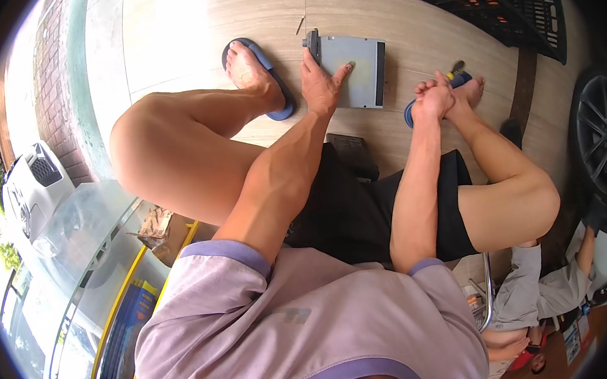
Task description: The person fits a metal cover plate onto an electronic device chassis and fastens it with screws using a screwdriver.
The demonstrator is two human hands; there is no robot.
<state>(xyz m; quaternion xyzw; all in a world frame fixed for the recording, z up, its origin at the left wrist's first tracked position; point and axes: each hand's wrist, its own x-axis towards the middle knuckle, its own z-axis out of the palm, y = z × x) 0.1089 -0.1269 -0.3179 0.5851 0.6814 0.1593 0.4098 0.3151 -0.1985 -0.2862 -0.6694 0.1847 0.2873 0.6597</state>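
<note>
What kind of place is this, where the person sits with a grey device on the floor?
Probably a small car-audio or repair shop, open to the street. A car wheel stands by the wall, the grey device resembles a car stereo, and parked cars show outside.

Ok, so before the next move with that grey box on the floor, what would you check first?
1. Grey box lying flat on the floor: ok.
2. Left hand steadying the box: ok, it rests spread on the box's left end.
3. Right hand closed around the blue-handled tool: ok.
4. Working end of the tool: cannot tell, it is hidden by the hand.
5. Tool clear of the bare foot: not ok, hand and tool sit right against it.
6. Crate of oranges out of the way: ok, it stands apart from the box.
</note>
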